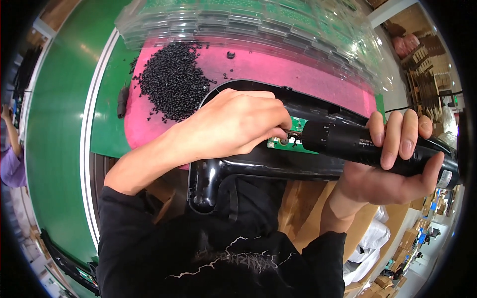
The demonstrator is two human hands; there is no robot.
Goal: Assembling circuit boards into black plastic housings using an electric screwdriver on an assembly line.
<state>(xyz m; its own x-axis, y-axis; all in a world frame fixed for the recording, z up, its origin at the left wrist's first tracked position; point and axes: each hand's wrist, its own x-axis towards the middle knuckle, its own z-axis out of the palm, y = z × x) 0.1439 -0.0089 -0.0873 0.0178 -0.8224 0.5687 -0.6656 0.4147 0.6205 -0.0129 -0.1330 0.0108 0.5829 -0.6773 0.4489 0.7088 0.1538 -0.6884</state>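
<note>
My right hand (392, 159) is wrapped around a black electric screwdriver (343, 141), held nearly level with its nose pointing left. The fingertips of my left hand (243, 119) are pinched together at the screwdriver's bit. Small dark pieces show beside those fingertips, but what the fingers grip is hidden. Under the bit lies a green circuit board (298, 124), partly covered by my left hand and the tool. The board sits inside a long, glossy black plastic housing (268, 166) with a rounded end bending towards me.
A heap of small black screws (171, 82) lies on a pink mat (263, 67), left of the housing. Stacked clear plastic trays (248, 22) stand behind. A dark-handled tool (122, 102) rests on the green bench at the mat's left edge. Another person (12, 154) is at far left.
</note>
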